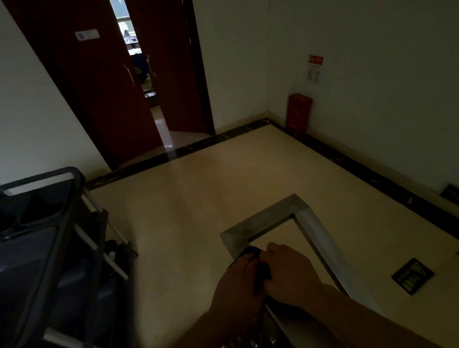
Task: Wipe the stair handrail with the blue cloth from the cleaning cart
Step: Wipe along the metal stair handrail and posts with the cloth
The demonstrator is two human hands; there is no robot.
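Note:
The steel handrail (pixel 264 219) bends in a U at the stair head, low in the middle of the view. A dark blue cloth (pixel 253 253) lies bunched on its left leg, just below the corner. My left hand (pixel 237 285) and my right hand (pixel 289 273) sit side by side on that leg, both closed on the cloth and pressing it to the rail. Most of the cloth is hidden under my fingers. The grey cleaning cart (pixel 44 253) stands at the left edge.
A beige tiled landing (pixel 198 195) spreads ahead, edged by a dark border. Dark red double doors (pixel 131 73) stand ajar at the back. A red box (pixel 298 113) sits in the far right corner. A black floor marker (pixel 412 275) lies at the right.

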